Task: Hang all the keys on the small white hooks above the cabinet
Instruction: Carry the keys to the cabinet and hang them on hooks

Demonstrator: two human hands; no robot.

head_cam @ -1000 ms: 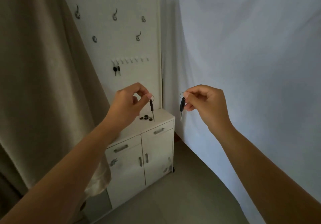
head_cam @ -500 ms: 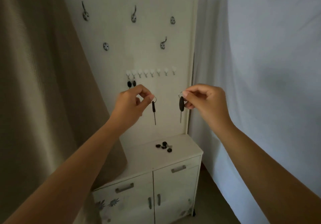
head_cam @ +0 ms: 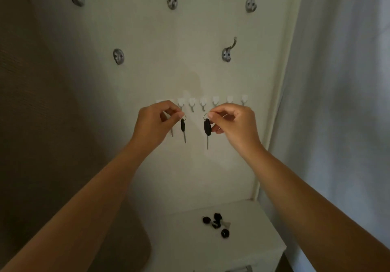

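A row of small white hooks [head_cam: 203,103] runs across the white board. My left hand [head_cam: 157,121] pinches the ring of a black-headed key [head_cam: 183,128], just below the hooks at the row's left end. My right hand [head_cam: 230,124] pinches the ring of a second black-headed key [head_cam: 207,129], which hangs below the middle hooks. The tip of a key hung earlier [head_cam: 172,132] shows behind my left hand; the leftmost hooks are hidden. Several loose keys [head_cam: 217,224] lie on the white cabinet top [head_cam: 249,235].
Larger metal coat hooks [head_cam: 228,52] sit higher on the board. A brown curtain [head_cam: 42,102] hangs at the left and a white sheet [head_cam: 337,102] at the right.
I have stepped closer to the board. Both hands have risen with their keys from in front of the cabinet to just under the row of white hooks.
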